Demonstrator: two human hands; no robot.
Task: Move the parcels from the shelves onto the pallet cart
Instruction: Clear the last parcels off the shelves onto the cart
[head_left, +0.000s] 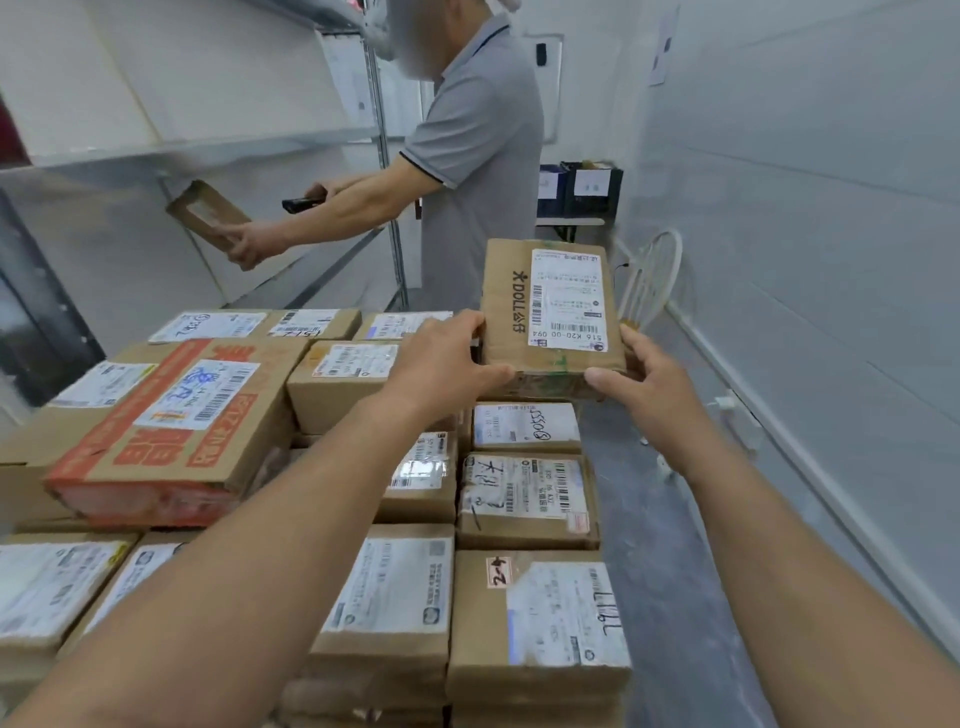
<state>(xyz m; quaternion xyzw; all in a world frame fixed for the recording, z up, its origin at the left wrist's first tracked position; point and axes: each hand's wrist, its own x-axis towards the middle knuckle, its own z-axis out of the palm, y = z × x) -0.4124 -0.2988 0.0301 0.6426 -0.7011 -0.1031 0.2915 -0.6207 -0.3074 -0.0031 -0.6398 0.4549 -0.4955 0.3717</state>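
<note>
Stacked brown labelled cartons (535, 613) below; left hand (441, 358) & right hand (644, 384) clamp brown cardboard parcel w/ white label (550, 306); grey-shirted co-worker (478, 156) blocks aisle ahead.

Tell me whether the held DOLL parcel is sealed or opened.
Sealed: the DOLL parcel has flaps flat, its label unbroken, between left hand and right hand.

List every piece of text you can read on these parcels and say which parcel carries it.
"DOLL" and "516 K20-00 094": held parcel, gripped by left hand and right hand.
"2-4": pink tag on the nearest right parcel.
Large red characters on the orange-printed carton: not legible.
Other labels: too small or blurred.
</note>
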